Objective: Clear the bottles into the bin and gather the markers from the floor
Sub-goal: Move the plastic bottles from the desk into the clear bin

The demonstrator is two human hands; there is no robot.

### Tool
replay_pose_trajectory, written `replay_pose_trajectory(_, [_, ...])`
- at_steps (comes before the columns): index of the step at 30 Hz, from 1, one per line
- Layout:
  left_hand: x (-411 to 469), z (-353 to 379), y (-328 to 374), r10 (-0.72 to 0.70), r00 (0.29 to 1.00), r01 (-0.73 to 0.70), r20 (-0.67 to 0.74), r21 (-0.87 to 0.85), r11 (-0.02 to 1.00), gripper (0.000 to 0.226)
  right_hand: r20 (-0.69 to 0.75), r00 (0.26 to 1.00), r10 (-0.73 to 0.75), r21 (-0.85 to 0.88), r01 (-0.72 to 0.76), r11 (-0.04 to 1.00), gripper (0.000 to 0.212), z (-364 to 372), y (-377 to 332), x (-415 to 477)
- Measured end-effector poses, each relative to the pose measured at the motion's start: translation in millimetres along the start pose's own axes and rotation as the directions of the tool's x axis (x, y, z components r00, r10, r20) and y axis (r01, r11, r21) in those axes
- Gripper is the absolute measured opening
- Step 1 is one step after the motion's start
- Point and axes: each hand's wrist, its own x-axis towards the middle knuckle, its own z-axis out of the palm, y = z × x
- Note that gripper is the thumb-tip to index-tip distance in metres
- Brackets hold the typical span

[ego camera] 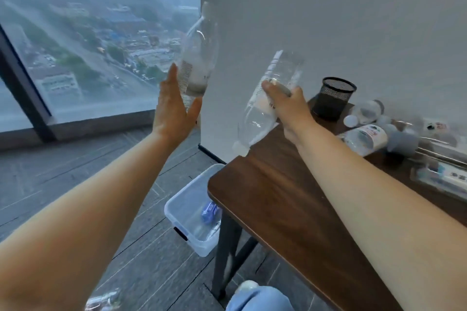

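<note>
My left hand (pixel 174 108) holds a clear plastic bottle (pixel 199 53) by its base, cap end up, raised in front of the window. My right hand (pixel 288 106) grips a second clear bottle (pixel 267 98) around its middle, tilted with its cap end down over the table's left edge. A clear plastic bin (pixel 187 199) stands on the floor below, left of the table, with a blue-labelled bottle (pixel 209 212) inside it. More clear bottles (pixel 364 136) lie on the table at the right. No markers are visible.
The dark wooden table (pixel 273 204) stands against a white wall. A black mesh pen cup (pixel 333 98) sits at its back. Blurred items lie at the table's right end. A large window fills the left; another bottle (pixel 103 300) lies on the floor.
</note>
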Motion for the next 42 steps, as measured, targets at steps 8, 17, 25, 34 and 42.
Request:
replay_pose_trajectory(8, [1,-16,-79,-0.105,0.988,0.101,0.112,0.041,0.994,0.081,0.064,0.952,0.299,-0.042,-0.296,0.954,0.091,102,62,39])
replay_pose_trajectory(17, [4,24,-132,-0.202,0.913,0.142,0.354,0.188,0.972,0.078,-0.118,0.945,0.306,-0.267,-0.327,0.907,0.071,110,91,78])
replay_pose_trajectory(25, [-13,70,-162,-0.373,0.754,0.146,0.541,0.415,0.898,0.080,0.031,0.968,0.248,-0.401,-0.215,0.891,0.052,109,89,77])
replay_pose_trajectory(34, [-9,81,-145,-0.314,0.745,0.048,0.588,0.422,0.905,0.072,0.102,0.976,0.194,-0.397,-0.139,0.907,0.043,102,76,71])
replay_pose_trajectory(42, [1,48,-102,-0.120,0.905,-0.026,0.408,0.336,0.942,0.030,0.173,0.966,0.194,-0.402,-0.111,0.909,0.033,93,58,43])
